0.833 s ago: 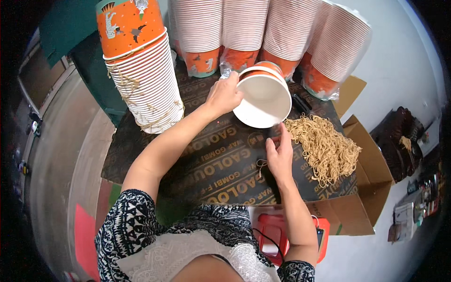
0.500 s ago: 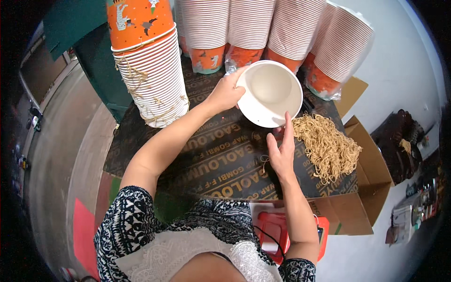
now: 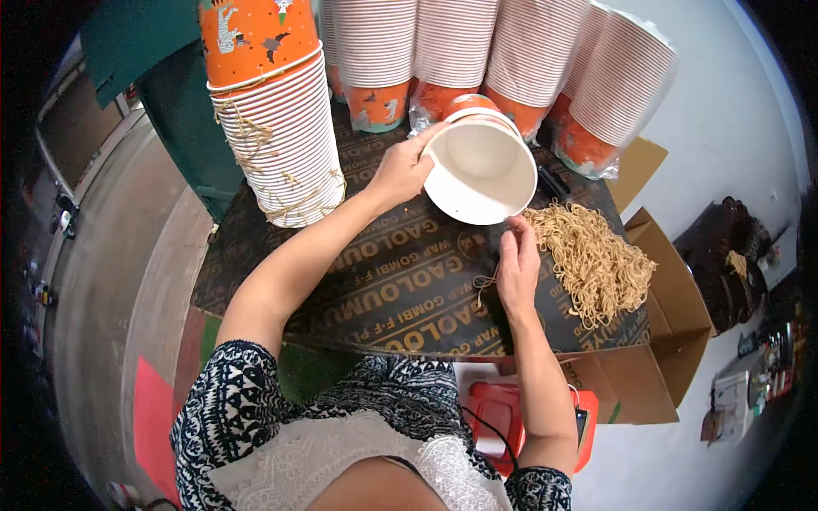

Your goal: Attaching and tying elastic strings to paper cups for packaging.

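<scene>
My left hand grips a paper bucket by its left rim, above the table. The bucket's white mouth tilts toward me. An orange printed side and another white rim show behind it; whether a second bucket is nested there I cannot tell. My right hand is at the lower rim, its fingers bent in and the tips close against the edge. What they hold, if anything, is hidden. A thin loop of tan cord shows beside that hand. A tangled heap of tan cords or bands lies to its right.
At left a tall stack of buckets has tan strands on its rims. Several plastic-wrapped stacks line the table's back. A small black object lies behind the heap. An open cardboard box stands at the table's right edge.
The bucket has turned and moved slightly left and nearer me, showing more orange side behind. My right hand's fingers, extended and apart before, are now bent in at the lower rim.
</scene>
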A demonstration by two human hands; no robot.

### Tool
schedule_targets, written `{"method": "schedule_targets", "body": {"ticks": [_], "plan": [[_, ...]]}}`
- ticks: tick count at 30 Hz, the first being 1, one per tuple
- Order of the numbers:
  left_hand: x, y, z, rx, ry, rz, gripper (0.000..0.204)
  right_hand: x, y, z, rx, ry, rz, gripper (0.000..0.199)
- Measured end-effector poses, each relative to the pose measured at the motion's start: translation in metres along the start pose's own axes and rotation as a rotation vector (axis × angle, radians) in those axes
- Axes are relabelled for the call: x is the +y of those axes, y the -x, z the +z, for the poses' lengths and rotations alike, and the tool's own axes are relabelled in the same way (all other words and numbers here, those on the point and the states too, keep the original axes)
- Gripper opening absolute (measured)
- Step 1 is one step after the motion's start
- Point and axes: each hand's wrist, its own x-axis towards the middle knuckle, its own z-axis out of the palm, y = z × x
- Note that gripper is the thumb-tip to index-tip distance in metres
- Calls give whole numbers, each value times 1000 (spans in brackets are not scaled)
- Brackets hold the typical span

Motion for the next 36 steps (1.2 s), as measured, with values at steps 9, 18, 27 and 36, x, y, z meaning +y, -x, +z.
{"method": "schedule_targets", "body": {"ticks": [9,18,27,36], "plan": [[72,30,-52,141,316,-275,38,-2,-7,-29,121,-185,28,28],[77,85,-97,30,428,-497,41,-19,2,-71,-525,350,-410,15],[95,114,-92,36,429,-654,45,-21,6,-48,-716,538,-610,20],[87,175,-71,281,-65,-239,22,-35,32,-25,-614,44,-196,5]]}}
